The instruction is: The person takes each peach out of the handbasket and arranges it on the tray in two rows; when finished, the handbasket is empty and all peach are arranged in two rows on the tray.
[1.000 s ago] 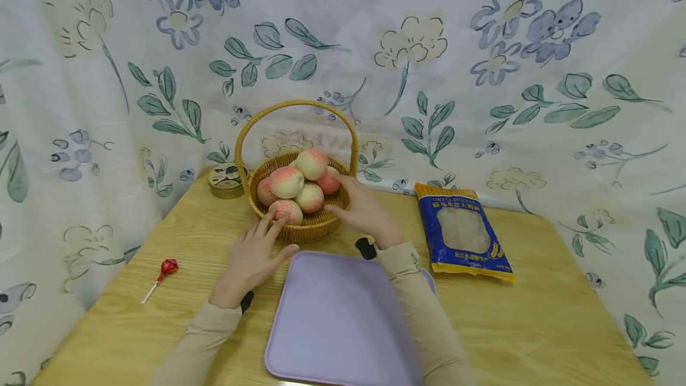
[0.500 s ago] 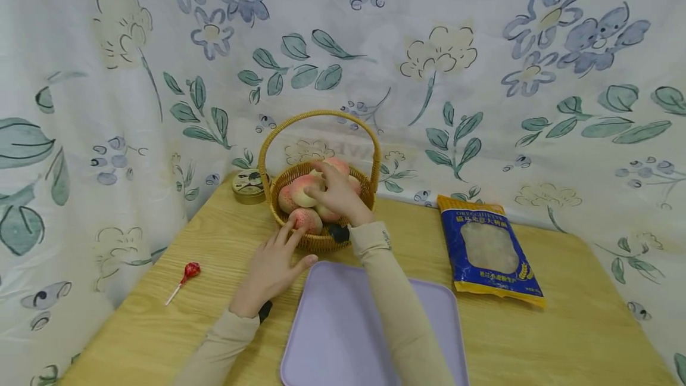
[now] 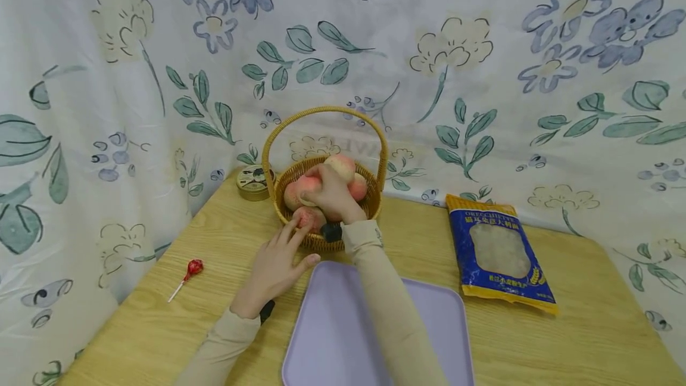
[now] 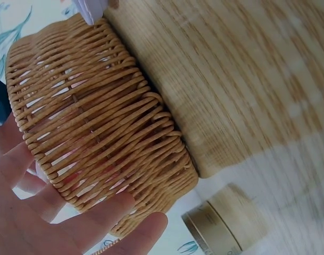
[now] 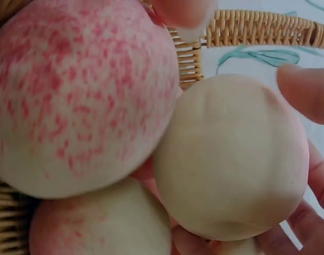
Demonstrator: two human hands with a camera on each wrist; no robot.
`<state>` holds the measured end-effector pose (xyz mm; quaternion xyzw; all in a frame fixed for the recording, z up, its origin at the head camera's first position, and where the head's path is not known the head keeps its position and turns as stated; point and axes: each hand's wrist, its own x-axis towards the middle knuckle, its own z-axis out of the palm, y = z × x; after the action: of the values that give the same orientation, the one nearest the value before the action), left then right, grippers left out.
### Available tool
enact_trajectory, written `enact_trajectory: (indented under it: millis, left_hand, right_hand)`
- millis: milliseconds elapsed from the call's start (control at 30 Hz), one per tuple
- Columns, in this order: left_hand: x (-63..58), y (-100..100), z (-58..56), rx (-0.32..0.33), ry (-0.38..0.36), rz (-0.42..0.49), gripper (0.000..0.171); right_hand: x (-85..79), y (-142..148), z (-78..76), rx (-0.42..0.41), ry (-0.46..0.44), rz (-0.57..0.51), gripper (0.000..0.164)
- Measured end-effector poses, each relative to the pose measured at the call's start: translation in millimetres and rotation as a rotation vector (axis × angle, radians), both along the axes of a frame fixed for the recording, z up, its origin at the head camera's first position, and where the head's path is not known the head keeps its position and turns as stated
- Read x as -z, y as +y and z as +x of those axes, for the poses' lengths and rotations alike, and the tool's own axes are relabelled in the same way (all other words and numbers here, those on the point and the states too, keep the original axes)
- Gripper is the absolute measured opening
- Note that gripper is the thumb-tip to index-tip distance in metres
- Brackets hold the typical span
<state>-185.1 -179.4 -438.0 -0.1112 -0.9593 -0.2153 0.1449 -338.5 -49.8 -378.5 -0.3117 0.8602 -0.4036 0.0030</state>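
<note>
Peach partly behind right hand from head, clear from wrist

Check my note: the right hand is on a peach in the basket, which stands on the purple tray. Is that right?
Not quite: the basket stands on the table beyond the purple tray, as the head view shows. The right hand is indeed on a peach.

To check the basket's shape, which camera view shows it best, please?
The head view: it shows the basket and its handle together, front partly hidden. The left wrist view shows mainly its woven side; the right wrist, only wicker fragments.
</note>
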Motion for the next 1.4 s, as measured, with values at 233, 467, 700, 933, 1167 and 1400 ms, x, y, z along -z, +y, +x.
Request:
enact_trajectory:
  millis: [233,467,700,933,1167,1400]
  left_hand:
    - [0.0,3,0.8,-0.007,0.008,-0.008,0.072]
    - [2.4,9,1.0,0.009,0.004,0.008,0.072]
    - [5.9,16,-0.5,0.026,-0.013,0.037,0.071]
    - [4.5,19,-5.1,0.023,-0.015,0.048,0.069]
    - [1.7,12,-6.1,0.007,-0.041,0.019,0.067]
    - [-2.2,1,-2.1,0.005,-0.047,0.019,0.066]
  right_hand:
    - [-5.9,0,2.9,0.019,0.079,0.139,0.051]
    - [-4.7,-4,2.5,-0.012,0.083,0.253,0.06]
    - [-1.4,0,-4.3,-0.001,0.131,0.35,0.067]
    - [1.5,10,1.8,-0.015,-0.076,-0.021,0.067]
    - [5.0,31,21.0,0.037,-0.124,-0.233,0.067]
    - [7.0,55,46.4,0.075,-0.187,-0.346,0.069]
